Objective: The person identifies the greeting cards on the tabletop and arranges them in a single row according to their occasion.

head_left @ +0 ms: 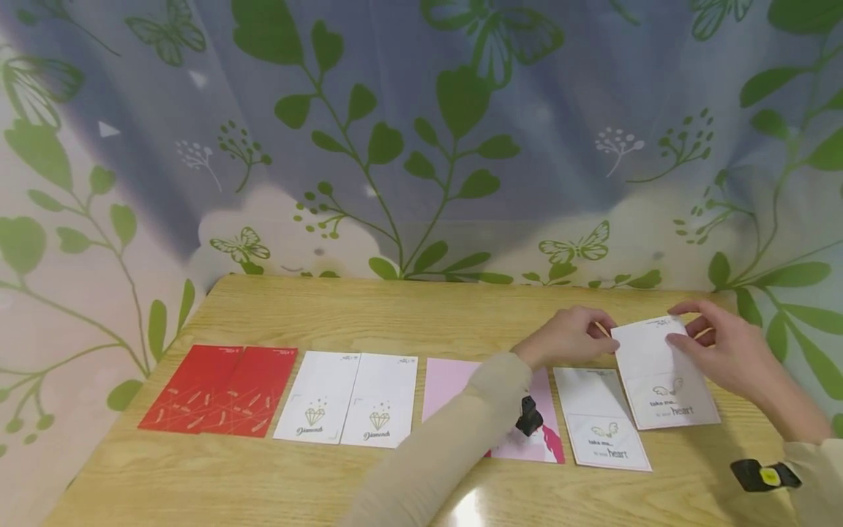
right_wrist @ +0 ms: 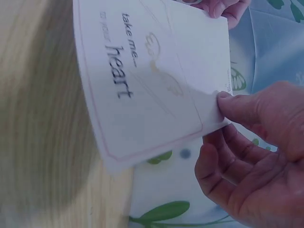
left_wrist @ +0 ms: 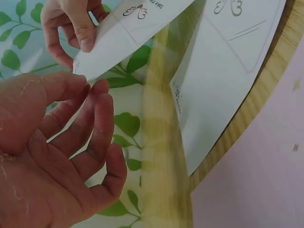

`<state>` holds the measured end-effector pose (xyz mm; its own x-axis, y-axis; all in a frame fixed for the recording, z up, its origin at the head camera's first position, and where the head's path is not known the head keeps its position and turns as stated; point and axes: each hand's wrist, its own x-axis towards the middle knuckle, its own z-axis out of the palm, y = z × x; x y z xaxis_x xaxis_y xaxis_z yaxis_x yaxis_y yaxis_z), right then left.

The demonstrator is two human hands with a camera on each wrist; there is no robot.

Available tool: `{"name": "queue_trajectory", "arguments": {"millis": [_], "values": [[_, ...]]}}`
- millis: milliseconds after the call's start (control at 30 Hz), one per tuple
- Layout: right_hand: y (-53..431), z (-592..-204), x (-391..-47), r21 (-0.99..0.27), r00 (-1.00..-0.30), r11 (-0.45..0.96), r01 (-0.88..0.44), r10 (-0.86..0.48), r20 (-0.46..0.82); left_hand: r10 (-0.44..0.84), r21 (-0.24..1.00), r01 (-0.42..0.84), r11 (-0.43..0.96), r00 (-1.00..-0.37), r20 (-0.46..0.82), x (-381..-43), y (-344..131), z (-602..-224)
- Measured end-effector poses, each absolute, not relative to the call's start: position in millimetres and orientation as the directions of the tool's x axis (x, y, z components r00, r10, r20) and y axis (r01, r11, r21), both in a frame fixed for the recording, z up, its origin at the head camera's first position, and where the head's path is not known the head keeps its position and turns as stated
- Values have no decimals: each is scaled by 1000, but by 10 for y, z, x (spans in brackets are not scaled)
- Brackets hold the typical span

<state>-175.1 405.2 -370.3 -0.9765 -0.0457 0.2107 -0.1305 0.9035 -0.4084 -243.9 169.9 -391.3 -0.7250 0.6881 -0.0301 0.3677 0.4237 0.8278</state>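
Note:
A white card (head_left: 652, 359) with a winged drawing and the words "take me... to your heart" is held tilted at the table's right side. My right hand (head_left: 734, 351) pinches its upper right edge, thumb on the printed face and fingers behind, as the right wrist view shows. At the opposite upper corner, my left hand (head_left: 569, 337) pinches the card between thumb and fingertips, its other fingers loosely bent in the left wrist view. A matching white card (head_left: 593, 391) lies flat on the table, just left of the held one.
On the wooden table (head_left: 342, 315), a pink card (head_left: 444, 373) lies partly hidden under my left forearm. Farther left are two white "Diamonds" cards (head_left: 378, 395) side by side, then two overlapping red cards (head_left: 253, 388). A leaf-patterned curtain (head_left: 408, 146) hangs behind the table.

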Motion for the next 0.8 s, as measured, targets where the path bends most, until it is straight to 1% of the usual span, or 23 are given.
{"name": "queue_trajectory", "arguments": {"millis": [200,300,500,667,800], "values": [[4126,-3746,-1677,-389,-975,911,-136,-54,214,720,724,480,496,-694,-34,-2392,1789,-3946],[4158,-3760,-1647,-386,-980,913,-133,-64,186,719,657,522,544,-694,-43,-2373,1821,-3950],[4231,-3822,-1592,-387,-991,916,-108,-67,116,711,557,561,612,-699,-75,-2377,1928,-3979],[4283,-3922,-1573,-388,-995,917,-90,-71,64,686,445,585,678,-721,-96,-2373,2035,-4059],[4308,-4001,-1582,-383,-994,918,-103,-84,68,649,432,555,711,-755,-97,-2360,2087,-4109]]}}
